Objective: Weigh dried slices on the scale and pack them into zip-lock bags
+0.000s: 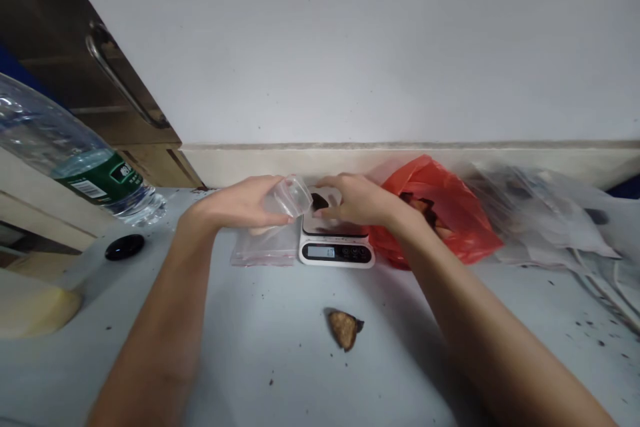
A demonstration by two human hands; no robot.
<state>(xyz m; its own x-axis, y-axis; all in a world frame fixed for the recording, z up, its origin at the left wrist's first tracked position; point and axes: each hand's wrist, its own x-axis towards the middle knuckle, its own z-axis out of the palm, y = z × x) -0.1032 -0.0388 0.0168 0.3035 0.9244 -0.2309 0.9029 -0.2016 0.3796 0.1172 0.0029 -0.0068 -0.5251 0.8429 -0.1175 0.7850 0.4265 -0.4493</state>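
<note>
My left hand (245,200) is closed around a small clear plastic cup (295,195), tilted with one end toward the right. My right hand (357,199) is over the white kitchen scale (310,247), thumb and fingers curved around a dark dried piece (319,201). Whether that piece also rests on the scale, I cannot tell. The scale's display is lit, its digits too blurred to read surely. Beneath my left hand lie clear plastic bags (265,250). A brown dried chunk (344,329) with a dark edge sits on the table in front of the scale.
An open red plastic bag (470,227) with brown pieces lies right of the scale. Beyond it are clear bags (560,213) and a pale cable (605,290). On the left are a water bottle (100,160) and a black oval object (125,247). A wall (375,47) rises behind.
</note>
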